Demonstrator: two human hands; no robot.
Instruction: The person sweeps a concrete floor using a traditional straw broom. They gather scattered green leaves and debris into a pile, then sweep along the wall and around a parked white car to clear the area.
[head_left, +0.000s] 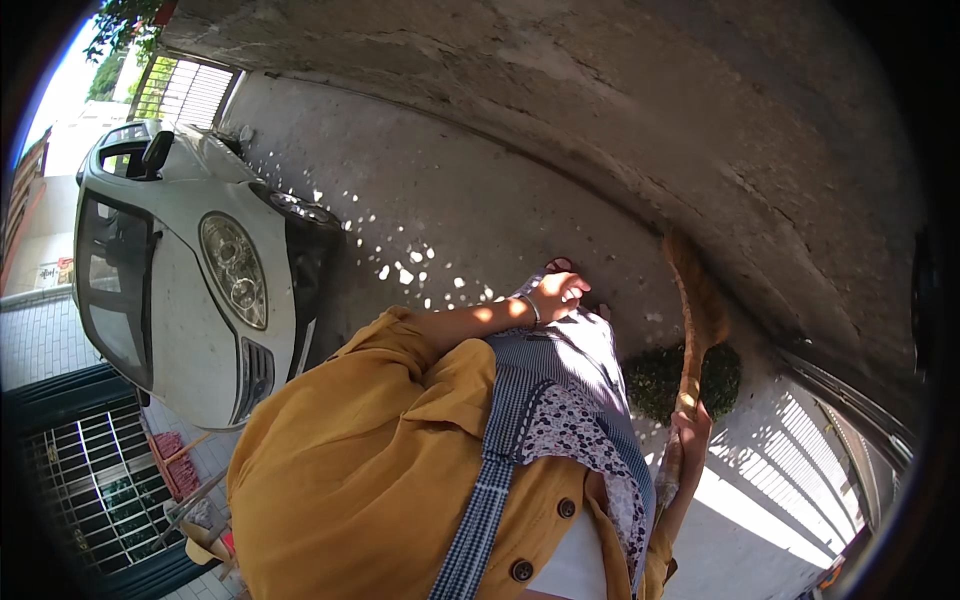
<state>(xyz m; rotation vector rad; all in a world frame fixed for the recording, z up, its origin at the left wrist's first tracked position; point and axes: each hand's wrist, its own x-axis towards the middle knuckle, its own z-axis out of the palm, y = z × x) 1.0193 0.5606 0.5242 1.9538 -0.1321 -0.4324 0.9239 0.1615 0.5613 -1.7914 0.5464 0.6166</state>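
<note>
My right hand (pixel 692 430), at the right of my body, is closed around the handle of a brown straw broom (pixel 690 300). The broom points away from me, its bristle head near the foot of the wall. Part of the handle lies below the hand, along my forearm. In front of my apron (pixel 560 375), my left hand (pixel 556 295) is held with its fingers curled in, and I see nothing in it. Dappled sunlight falls across that hand. A thin bracelet (pixel 533 309) circles the left wrist.
A white car (pixel 190 290) is parked on the left, its headlight facing the concrete ground (pixel 430 190). A rough grey wall (pixel 700 110) runs along the far right side. Beside the broom grows a low green plant (pixel 722 380). A barred window (pixel 100 480) stands lower left.
</note>
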